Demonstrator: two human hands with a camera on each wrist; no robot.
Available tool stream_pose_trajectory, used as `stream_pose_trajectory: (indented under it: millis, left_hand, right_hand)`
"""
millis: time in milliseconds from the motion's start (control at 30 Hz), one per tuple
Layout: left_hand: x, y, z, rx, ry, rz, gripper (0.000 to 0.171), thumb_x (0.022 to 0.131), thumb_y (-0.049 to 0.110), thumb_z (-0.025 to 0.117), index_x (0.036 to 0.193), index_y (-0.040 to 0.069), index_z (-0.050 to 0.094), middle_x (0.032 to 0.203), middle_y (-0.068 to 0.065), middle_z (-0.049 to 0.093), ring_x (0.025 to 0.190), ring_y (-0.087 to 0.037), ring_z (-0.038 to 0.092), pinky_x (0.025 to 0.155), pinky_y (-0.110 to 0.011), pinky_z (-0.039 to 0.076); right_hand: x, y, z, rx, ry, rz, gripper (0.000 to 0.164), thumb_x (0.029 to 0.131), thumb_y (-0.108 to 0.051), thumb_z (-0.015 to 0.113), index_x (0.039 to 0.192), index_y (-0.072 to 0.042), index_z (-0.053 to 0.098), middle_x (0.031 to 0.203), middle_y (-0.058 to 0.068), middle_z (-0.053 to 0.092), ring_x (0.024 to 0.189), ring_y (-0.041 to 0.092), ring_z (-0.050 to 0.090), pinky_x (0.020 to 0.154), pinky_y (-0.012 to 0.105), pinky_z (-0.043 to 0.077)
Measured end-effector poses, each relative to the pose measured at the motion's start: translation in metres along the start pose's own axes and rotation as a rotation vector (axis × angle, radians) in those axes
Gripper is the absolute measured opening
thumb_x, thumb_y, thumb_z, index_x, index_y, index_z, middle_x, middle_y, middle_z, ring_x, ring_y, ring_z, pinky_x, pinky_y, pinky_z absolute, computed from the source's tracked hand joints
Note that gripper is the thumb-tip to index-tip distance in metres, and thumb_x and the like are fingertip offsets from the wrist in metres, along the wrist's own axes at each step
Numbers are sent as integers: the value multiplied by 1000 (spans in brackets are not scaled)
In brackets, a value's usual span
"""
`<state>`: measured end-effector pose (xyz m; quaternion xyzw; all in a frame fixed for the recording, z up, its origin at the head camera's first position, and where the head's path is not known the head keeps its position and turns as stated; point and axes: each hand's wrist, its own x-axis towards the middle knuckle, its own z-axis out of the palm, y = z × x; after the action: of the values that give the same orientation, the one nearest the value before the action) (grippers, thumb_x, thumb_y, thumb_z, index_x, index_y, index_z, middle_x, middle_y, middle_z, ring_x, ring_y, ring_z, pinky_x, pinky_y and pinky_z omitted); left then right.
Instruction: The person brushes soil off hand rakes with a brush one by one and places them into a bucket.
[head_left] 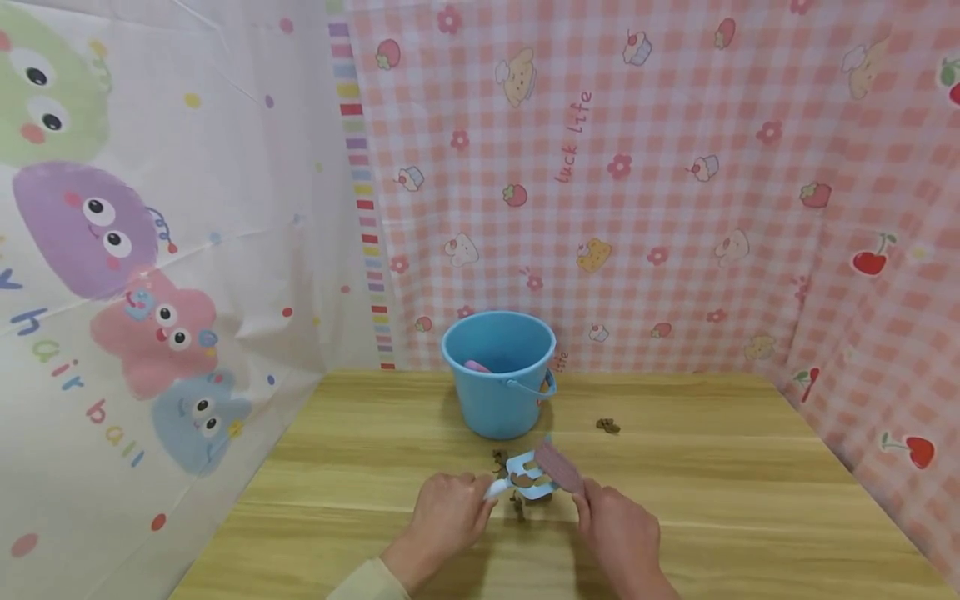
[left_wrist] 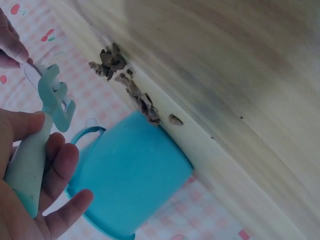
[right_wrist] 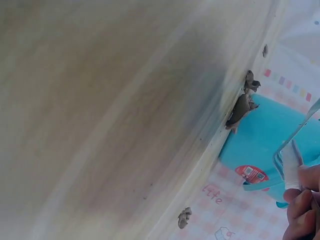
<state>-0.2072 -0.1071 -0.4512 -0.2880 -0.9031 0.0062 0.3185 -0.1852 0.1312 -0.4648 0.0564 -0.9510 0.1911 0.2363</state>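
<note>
My left hand grips the pale handle of a light blue toy hand fork, its prongs raised above the table. Between thumb and fingers, my right hand pinches a flat mauve ridged piece, whose kind I cannot tell. This piece overlaps the fork's prongs in the head view. A brown scrap shows at the prongs. Below lie crumpled brown scraps like dry leaves, with another clump beside them. A blue bucket stands upright just beyond both hands.
Something pink shows inside the bucket, whose handle hangs down on the right side. One small brown clump lies to the bucket's right. Patterned cloth hangs behind the wooden table and along both sides.
</note>
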Motion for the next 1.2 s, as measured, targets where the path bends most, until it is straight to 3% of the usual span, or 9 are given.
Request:
stream_pose_trajectory:
  millis: [100, 300, 400, 567, 667, 833, 1067, 1200]
  left_hand:
    - [-1, 0, 1, 4, 6, -7, 21, 81, 31, 78, 83, 14, 66, 59, 2, 54, 44, -13, 49, 45, -27, 38]
    - [1, -1, -1, 9, 10, -12, 20, 80, 31, 79, 86, 15, 69, 60, 2, 57, 45, -13, 51, 46, -28, 40]
    - [0, 0, 0, 16, -10, -4, 21, 80, 32, 78, 81, 15, 66, 59, 3, 55, 45, -13, 50, 45, -27, 38]
    - [0, 2, 2, 4, -4, -10, 22, 80, 31, 78, 79, 15, 64, 58, 3, 55, 44, -13, 49, 44, -27, 36]
    - [1, 2, 1, -14, 9, -17, 19, 80, 29, 78, 81, 15, 66, 59, 3, 56, 45, -13, 50, 44, -28, 37]
    - [2, 2, -2, -31, 10, -22, 17, 81, 28, 78, 85, 14, 69, 60, 3, 56, 44, -12, 50, 45, -28, 38]
    - [2, 4, -3, -12, 1, -4, 19, 81, 29, 77, 81, 14, 66, 58, 4, 53, 44, -11, 47, 46, -27, 38]
    - [2, 4, -2, -18, -17, -15, 19, 82, 30, 77, 81, 15, 65, 59, 3, 55, 45, -12, 49, 47, -27, 39]
  right_hand:
    - [-1, -1, 1, 14, 21, -2, 15, 91, -24, 72, 94, -9, 72, 64, 2, 61, 49, 19, 56, 39, 38, 40]
    - [-2, 0, 1, 92, -23, 44, 12, 93, -26, 70, 93, -13, 73, 64, -4, 60, 51, 12, 48, 42, 35, 38]
    - [-2, 2, 1, 46, -16, 21, 12, 91, -24, 72, 92, -13, 73, 64, -2, 61, 49, 13, 52, 40, 35, 39]
    - [-3, 2, 4, -9, 68, -23, 19, 89, -22, 74, 102, -8, 74, 69, 4, 66, 48, 19, 58, 38, 36, 41]
    - [-3, 1, 4, 33, 71, 12, 19, 90, -24, 73, 103, -9, 74, 71, 4, 68, 51, 19, 58, 40, 38, 42]
    - [-3, -1, 2, 147, -6, 79, 18, 93, -28, 70, 103, -15, 76, 72, -2, 67, 58, 16, 57, 46, 39, 43]
    - [-1, 1, -2, 85, -17, 66, 14, 93, -26, 69, 83, -16, 69, 58, -7, 51, 49, 12, 42, 42, 34, 35]
    - [-1, 2, 1, 64, 3, 70, 13, 92, -26, 70, 85, -16, 68, 61, -5, 56, 50, 13, 47, 41, 37, 37]
